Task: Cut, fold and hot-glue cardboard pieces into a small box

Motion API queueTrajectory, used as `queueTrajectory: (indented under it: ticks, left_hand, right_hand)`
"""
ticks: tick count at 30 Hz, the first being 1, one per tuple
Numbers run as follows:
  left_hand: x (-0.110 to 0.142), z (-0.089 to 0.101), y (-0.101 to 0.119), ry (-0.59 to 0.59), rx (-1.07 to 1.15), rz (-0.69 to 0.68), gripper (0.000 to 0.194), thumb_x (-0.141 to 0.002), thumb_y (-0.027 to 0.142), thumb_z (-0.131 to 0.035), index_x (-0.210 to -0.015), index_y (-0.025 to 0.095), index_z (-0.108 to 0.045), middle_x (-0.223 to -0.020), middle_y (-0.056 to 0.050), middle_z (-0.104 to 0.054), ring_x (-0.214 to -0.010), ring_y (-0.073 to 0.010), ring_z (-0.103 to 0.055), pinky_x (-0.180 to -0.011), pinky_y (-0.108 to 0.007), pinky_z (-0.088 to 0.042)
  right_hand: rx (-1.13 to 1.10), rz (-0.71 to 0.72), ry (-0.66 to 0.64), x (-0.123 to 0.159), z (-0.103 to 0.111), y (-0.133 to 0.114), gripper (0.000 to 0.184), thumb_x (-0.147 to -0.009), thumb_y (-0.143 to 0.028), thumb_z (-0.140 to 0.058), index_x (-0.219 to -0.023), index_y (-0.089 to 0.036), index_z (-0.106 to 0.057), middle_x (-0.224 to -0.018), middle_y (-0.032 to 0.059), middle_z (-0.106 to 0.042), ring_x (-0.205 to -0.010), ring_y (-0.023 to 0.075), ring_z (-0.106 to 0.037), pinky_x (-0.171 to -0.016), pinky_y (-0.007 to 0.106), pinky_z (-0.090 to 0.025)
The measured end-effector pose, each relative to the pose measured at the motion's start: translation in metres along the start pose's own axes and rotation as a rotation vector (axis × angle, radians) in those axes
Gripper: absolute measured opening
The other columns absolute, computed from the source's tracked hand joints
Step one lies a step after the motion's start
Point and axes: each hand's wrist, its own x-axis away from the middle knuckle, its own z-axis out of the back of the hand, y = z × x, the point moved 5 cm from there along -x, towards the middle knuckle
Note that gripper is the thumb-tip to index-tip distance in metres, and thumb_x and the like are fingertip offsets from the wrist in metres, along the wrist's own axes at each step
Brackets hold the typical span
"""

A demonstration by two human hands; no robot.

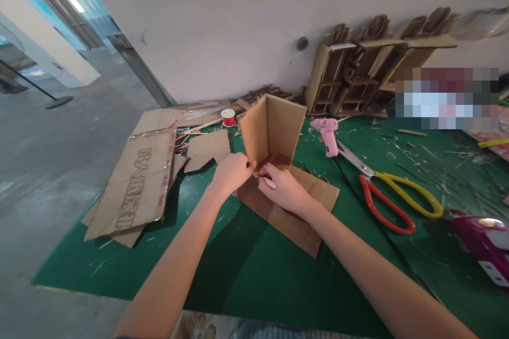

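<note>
Two upright cardboard panels (284, 124) meet at a corner and stand on a flat brown cardboard sheet (292, 209). At the lower front edge of the left panel, my left hand (234, 174) is closed, its fingertips pinching the cardboard. My right hand (284, 188) bends low over the flat sheet, just in front of the corner. It grips a short pale stick (269, 182), whose tip points towards my left fingertips. Exactly what the stick is cannot be made out.
Right of the panels lie a pink glue gun (328, 135), large scissors (374, 175) and a purple device (483, 241). Cardboard pieces (135, 185) and a red spool (228, 117) lie left. Cardboard structures (350, 79) lean on the wall. Scraps litter the green tabletop (159, 270).
</note>
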Motion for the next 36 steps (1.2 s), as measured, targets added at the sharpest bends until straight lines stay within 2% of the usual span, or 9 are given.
queueTrajectory:
  ticks: [11,18,30,36]
  left_hand:
    - [0.001,0.001,0.002,0.003,0.016,0.009,0.038,-0.091,0.037,-0.041,-0.084,0.013,-0.069,-0.086,-0.016,-0.071,-0.078,-0.0253,-0.066,-0.062,-0.031,-0.043]
    - [0.002,-0.001,0.002,0.008,-0.005,0.023,0.040,-0.092,0.039,-0.040,-0.086,0.012,-0.069,-0.087,-0.018,-0.070,-0.078,-0.0263,-0.066,-0.061,-0.031,-0.042]
    - [0.002,0.000,0.004,0.021,-0.071,0.005,0.039,-0.091,0.038,-0.041,-0.085,0.012,-0.070,-0.085,-0.017,-0.071,-0.079,-0.0280,-0.067,-0.063,-0.033,-0.044]
    - [0.001,0.001,0.004,0.019,-0.077,0.000,0.041,-0.092,0.039,-0.039,-0.084,0.012,-0.070,-0.085,-0.016,-0.071,-0.078,-0.0263,-0.067,-0.063,-0.032,-0.044]
  right_hand:
    - [0.039,0.009,0.006,0.001,-0.001,0.000,0.008,-0.087,-0.020,-0.048,-0.088,-0.019,-0.056,-0.078,0.0046,-0.069,-0.066,0.0175,-0.063,-0.060,0.024,-0.039]
    - [-0.030,-0.027,0.035,-0.002,0.003,0.000,0.007,-0.086,-0.018,-0.048,-0.081,-0.020,-0.053,-0.077,0.0041,-0.068,-0.068,0.0174,-0.062,-0.063,0.025,-0.039]
    - [-0.034,0.011,0.031,0.000,0.000,0.003,0.008,-0.086,-0.019,-0.047,-0.083,-0.020,-0.054,-0.077,0.0041,-0.068,-0.067,0.0168,-0.063,-0.061,0.025,-0.040]
    - [-0.245,-0.011,0.155,0.015,0.014,0.007,0.009,-0.086,-0.020,-0.047,-0.078,-0.021,-0.050,-0.066,-0.0005,-0.063,-0.056,0.0128,-0.058,-0.056,0.024,-0.041]
